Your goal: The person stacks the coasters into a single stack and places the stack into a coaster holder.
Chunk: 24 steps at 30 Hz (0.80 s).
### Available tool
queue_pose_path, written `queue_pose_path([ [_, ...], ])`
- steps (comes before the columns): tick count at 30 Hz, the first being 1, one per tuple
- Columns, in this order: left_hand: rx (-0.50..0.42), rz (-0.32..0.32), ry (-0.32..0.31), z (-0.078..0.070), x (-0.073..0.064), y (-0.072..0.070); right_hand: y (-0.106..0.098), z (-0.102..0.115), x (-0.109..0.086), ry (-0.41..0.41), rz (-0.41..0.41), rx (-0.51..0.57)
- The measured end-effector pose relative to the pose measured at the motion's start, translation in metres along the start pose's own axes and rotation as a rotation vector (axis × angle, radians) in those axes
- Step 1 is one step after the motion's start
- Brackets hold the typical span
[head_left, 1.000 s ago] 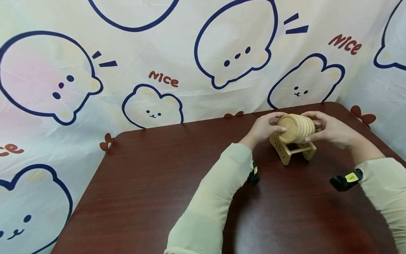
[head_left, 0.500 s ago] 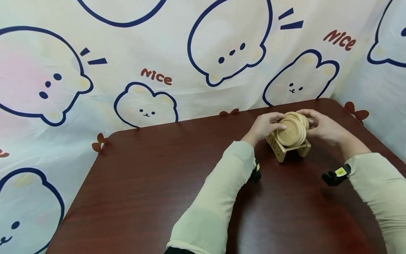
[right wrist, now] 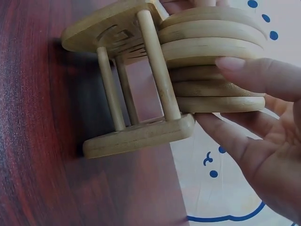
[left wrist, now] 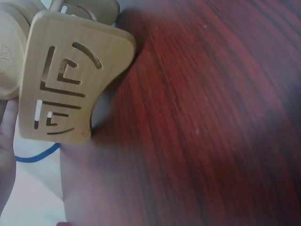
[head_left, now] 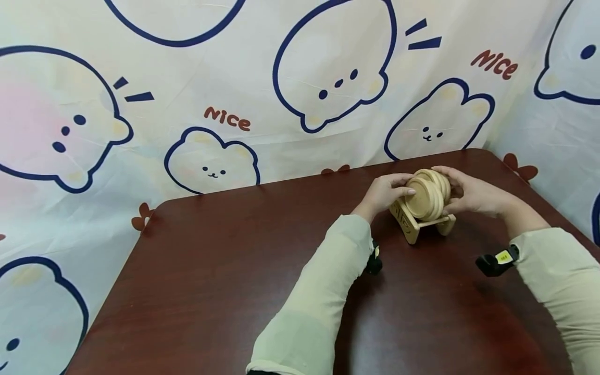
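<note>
Several round wooden coasters (head_left: 422,199) stand on edge in a light wooden rack (head_left: 405,223) with cut-out slots in its side panel. My left hand (head_left: 380,195) holds the left end of the stack, thumb on the outer coaster's face. From the other side my right hand (head_left: 480,197) grips the stack. In the right wrist view, its thumb lies on the edges of the middle coasters (right wrist: 211,51), and its fingers reach the end coaster. The stack shows two groups, offset from each other. Most of my left hand lies outside the left wrist view; a strip of it (left wrist: 6,155) shows.
The rack stands on a dark red-brown table (head_left: 211,291), towards its far right corner. Behind the table hangs a pale cloth (head_left: 290,151) printed with cartoon bears. A black wrist camera (head_left: 494,263) hangs below the right sleeve.
The coasters stood in one even row above the rack; now the left group sits lower in it, offset from the right group. Both hands stay on the stack. The head view has shifted slightly.
</note>
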<state>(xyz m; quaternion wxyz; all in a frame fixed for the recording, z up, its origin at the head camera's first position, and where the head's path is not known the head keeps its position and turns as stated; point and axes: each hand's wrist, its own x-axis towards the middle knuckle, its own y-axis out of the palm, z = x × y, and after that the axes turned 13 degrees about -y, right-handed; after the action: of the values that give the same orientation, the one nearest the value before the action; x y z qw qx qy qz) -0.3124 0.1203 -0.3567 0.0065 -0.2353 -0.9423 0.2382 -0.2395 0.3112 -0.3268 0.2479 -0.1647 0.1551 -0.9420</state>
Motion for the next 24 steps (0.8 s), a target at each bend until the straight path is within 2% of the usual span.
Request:
queue_pose_path([
  [4,-0.014,0.019,-0.021,0.002,-0.001,0.0,0.003,0.003,-0.001,0.028,0.022,0.046],
  [8,-0.012,0.088,-0.009,0.002,0.002,-0.002,0.005,0.001,-0.002,0.014,0.003,0.029],
  [13,-0.008,0.168,0.012,0.004,0.006,-0.004,0.009,-0.003,-0.002,0.012,-0.05,-0.041],
  [17,0.057,0.194,0.022,0.006,0.007,-0.006,0.012,-0.005,-0.004,0.056,-0.081,-0.1],
  [24,0.151,0.237,0.042,0.005,0.005,-0.01,0.015,-0.009,-0.005,0.115,-0.096,-0.264],
])
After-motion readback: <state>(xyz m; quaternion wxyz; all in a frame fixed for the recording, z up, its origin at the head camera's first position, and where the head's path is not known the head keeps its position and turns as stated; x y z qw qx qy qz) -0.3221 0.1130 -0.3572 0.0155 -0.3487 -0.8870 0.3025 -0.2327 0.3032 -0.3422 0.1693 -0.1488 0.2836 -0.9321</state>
